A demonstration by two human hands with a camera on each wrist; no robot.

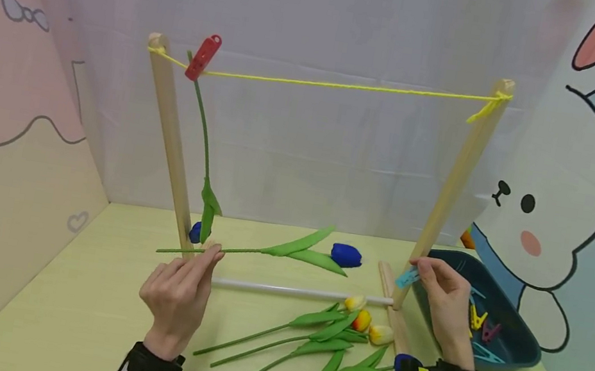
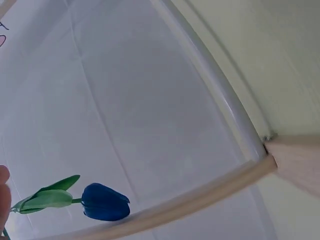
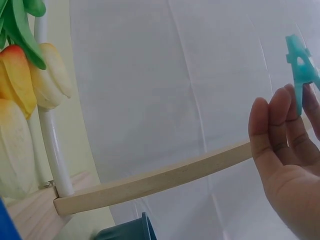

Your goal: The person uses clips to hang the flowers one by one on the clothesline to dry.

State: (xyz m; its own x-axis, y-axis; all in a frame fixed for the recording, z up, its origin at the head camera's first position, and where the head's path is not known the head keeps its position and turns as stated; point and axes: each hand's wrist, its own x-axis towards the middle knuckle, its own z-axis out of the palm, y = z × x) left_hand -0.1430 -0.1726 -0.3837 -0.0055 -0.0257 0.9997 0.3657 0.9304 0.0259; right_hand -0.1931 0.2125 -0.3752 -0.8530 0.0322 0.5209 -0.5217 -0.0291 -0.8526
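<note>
now left hand pinches tulip stem; right hand pinches clothespin

Two hands are in view: a left hand and a right hand. Two blue tulips show: one held level by the left hand, one hanging head down at the far left. Three yellow tulips lie together on the near tabletop. Two upright wooden posts carry one yellow string. One red clothespin sits on the string; one light blue clothespin is in the right hand's fingers. One dark blue bin at right holds several more clothespins, too jumbled to count.
</note>
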